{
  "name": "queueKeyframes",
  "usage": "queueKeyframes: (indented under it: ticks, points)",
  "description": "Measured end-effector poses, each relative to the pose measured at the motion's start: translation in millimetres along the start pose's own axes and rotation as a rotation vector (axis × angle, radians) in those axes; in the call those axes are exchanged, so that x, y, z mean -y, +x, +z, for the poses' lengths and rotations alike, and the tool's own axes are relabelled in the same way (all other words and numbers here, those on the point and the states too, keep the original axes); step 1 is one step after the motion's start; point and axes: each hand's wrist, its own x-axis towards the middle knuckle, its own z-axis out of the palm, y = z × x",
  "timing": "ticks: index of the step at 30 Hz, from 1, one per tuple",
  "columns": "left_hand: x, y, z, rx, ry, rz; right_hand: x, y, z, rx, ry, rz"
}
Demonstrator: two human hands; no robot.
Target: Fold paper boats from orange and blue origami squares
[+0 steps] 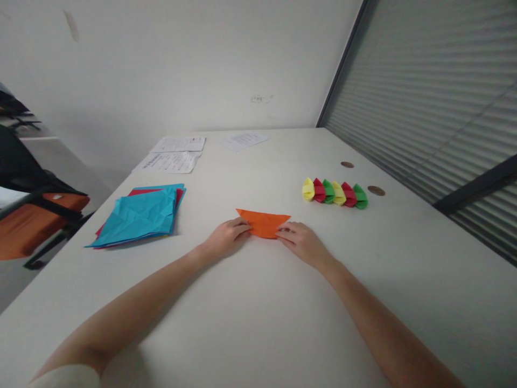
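Observation:
A folded orange paper [263,221] lies flat on the white table [258,302], shaped like a wide triangle with its point toward me. My left hand [226,237] has its fingers curled and pinched on the paper's near left edge. My right hand [301,241] pinches the near right edge the same way. Both forearms rest on the table.
A stack of coloured paper sheets [139,216], crumpled blue on top, lies to the left. A row of several small folded paper shapes [334,193] in yellow, red and green stands to the right. Printed sheets [173,153] lie at the far edge. An orange chair [28,221] stands left.

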Motion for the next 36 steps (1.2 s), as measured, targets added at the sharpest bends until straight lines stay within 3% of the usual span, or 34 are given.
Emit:
queueKeyframes:
  ticks: [5,10,20,25,30,36]
  points:
    - [6,-1,2.5,0.000,0.036,0.079,-7,-2,5,-0.010,0.091,0.063]
    - [9,-2,2.2,-0.010,0.036,0.074,-19,-6,11,-0.049,0.188,0.130]
    - [21,1,-3.3,0.026,-0.081,0.087,-33,-10,-5,0.096,0.330,0.232]
    - [18,-1,-5.2,0.037,-0.118,0.078,-35,-11,-6,0.073,0.368,0.272]
    - [18,-1,-6.8,0.036,-0.254,0.011,-30,-10,-7,0.070,0.390,0.240]
    - [23,-2,-7.1,0.002,-0.477,-0.159,-31,-9,-5,0.046,0.399,0.269]
